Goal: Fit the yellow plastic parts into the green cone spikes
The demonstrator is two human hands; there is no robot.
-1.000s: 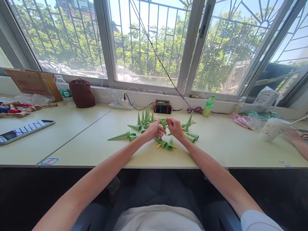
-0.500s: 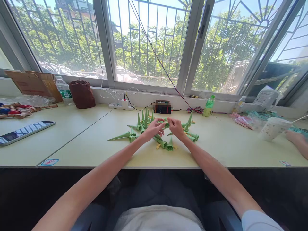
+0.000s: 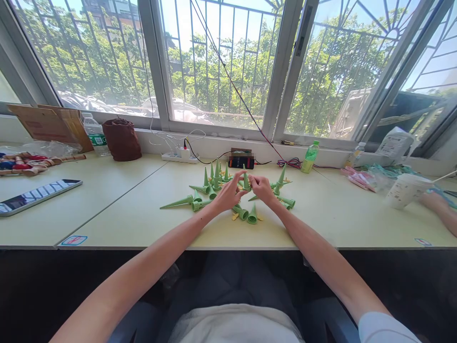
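Observation:
Between my hands a green plastic cone [image 3: 246,181] stands point up. My left hand [image 3: 228,194] has it between index finger and thumb, the finger near the tip and the thumb by the base. My right hand [image 3: 262,189] is closed close against the cone's right side; whatever is in its fingers is hidden. Around both hands lie several more green cones, some upright like the tall one [image 3: 216,177], others on their sides like the long one [image 3: 177,202]. Small yellow pieces [image 3: 235,216] are scattered among them.
Behind the cones a phone [image 3: 241,162] leans by the sill, near a power strip [image 3: 179,157]. A green bottle [image 3: 310,157] stands right of it. Leftward are a brown pouch [image 3: 122,139] and another phone [image 3: 41,196]. At far right, another person's hand [image 3: 433,201] is beside a white cup [image 3: 407,191].
The cone between my hands has turned from its open end facing me to point up. My left index finger and thumb have spread along it. My right hand stays nearly in place.

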